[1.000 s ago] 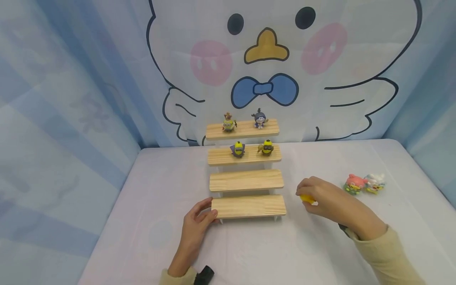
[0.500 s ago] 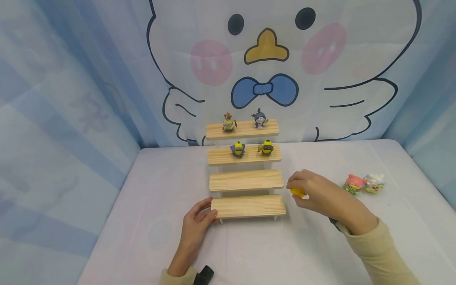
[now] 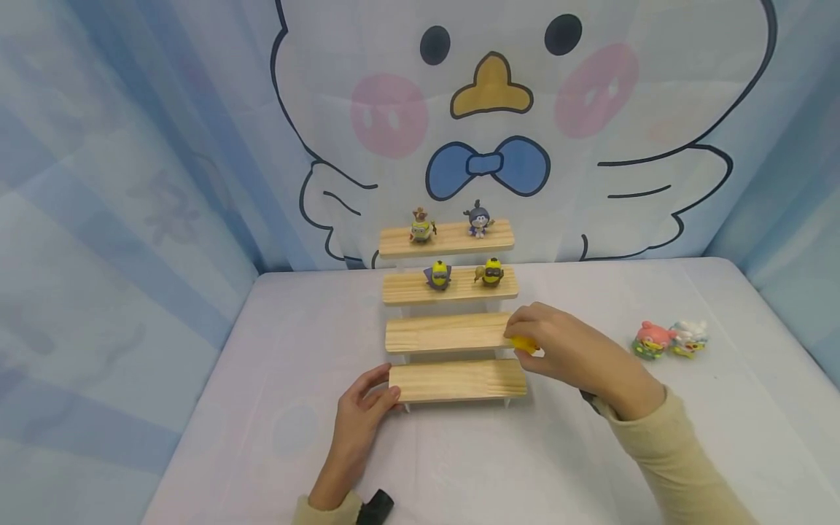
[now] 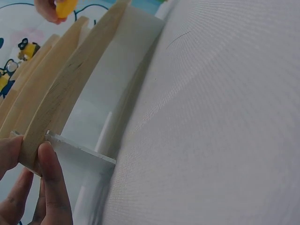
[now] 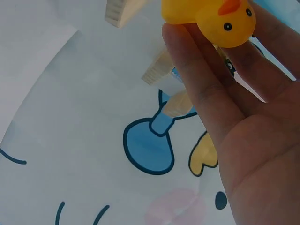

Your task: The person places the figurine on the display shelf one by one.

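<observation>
A small yellow rubber duck is pinched between the fingertips of my right hand, over the right end of the third step down on a tiered wooden display stand. Its orange beak and black eyes show in the right wrist view, where the duck lies at the top edge. My left hand grips the left end of the lowest board. In the left wrist view that hand's fingers press on the underside of the board, above a clear support.
The top step bears a crowned yellow figurine and a grey-hooded figurine. On the second step stand a caped figurine and another yellow figurine. Right of my arm, a pink figurine sits next to a white one.
My right hand has carried the rubber duck left and slightly away from me, from beside the stand to the third step's right end. The left hand stays on the lowest board.
</observation>
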Tool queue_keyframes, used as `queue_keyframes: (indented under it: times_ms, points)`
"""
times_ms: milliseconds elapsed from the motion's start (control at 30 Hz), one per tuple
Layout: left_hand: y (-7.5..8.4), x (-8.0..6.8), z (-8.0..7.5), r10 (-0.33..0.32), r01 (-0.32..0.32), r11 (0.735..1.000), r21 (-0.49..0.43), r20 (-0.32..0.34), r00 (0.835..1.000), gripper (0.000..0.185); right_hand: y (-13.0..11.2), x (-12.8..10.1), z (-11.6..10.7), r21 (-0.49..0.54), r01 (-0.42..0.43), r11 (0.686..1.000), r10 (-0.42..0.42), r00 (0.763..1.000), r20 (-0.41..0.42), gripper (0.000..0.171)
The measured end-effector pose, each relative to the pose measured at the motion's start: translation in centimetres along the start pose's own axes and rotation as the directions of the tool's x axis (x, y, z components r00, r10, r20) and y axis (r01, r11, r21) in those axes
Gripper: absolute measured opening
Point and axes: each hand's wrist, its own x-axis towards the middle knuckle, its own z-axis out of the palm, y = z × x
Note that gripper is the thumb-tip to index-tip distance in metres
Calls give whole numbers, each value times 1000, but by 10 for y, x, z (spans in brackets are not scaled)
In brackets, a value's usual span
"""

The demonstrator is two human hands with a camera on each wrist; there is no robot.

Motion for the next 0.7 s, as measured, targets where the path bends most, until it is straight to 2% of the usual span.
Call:
queue_keyframes:
  times_ms: [267, 467, 700]
  points:
    - [-1, 1, 0, -9, 9, 1000, 28, -8, 1000, 53, -12, 16, -1, -5, 43, 999, -43, 999, -15, 24]
    - [0, 1, 0, -7, 7, 1000, 22, -9, 1000, 51, -20, 29, 3, 32, 61, 998, -61, 998, -15, 24]
    - [1, 0, 1, -5, 5, 1000, 15, -8, 1000, 53, -25, 42, 9, 43, 135, 990, -133, 990, -51, 19]
